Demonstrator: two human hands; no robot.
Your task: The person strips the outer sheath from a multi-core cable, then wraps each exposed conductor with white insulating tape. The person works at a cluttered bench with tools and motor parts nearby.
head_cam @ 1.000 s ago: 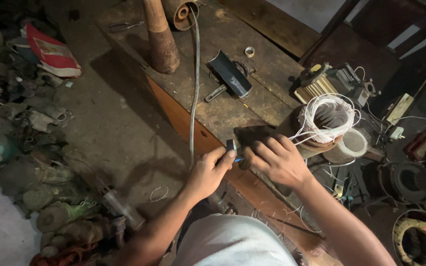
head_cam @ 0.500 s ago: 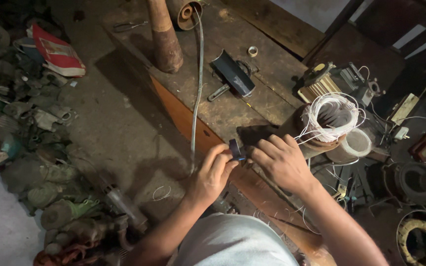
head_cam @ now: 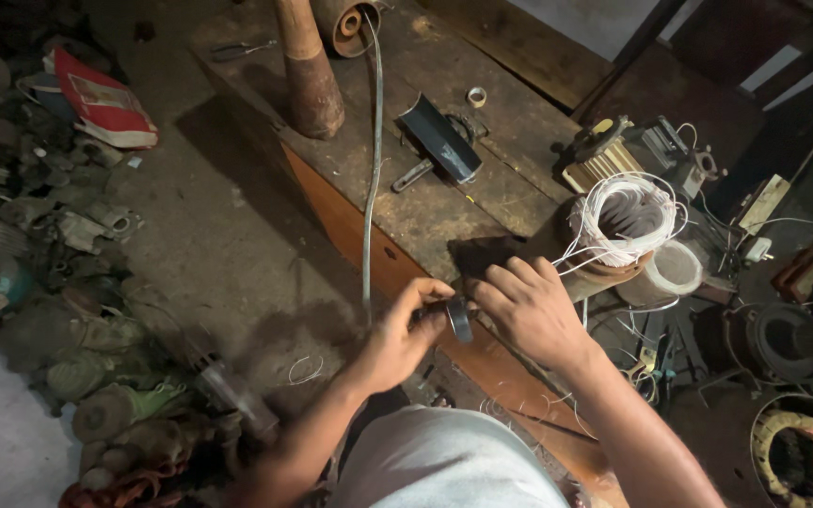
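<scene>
At bench edge, left hand (head_cam: 405, 334) and right hand (head_cam: 529, 306) pinch a dark tape roll (head_cam: 459, 318) — red packet (head_cam: 101, 103) far left.

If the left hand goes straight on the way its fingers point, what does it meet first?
The left hand points right, at the small dark roll it pinches. Just beyond is the right hand, probably touching the same roll.

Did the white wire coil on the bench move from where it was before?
No. The white wire coil sits beside the same pale tape roll and bench edge; only the head camera shifted slightly.
</scene>
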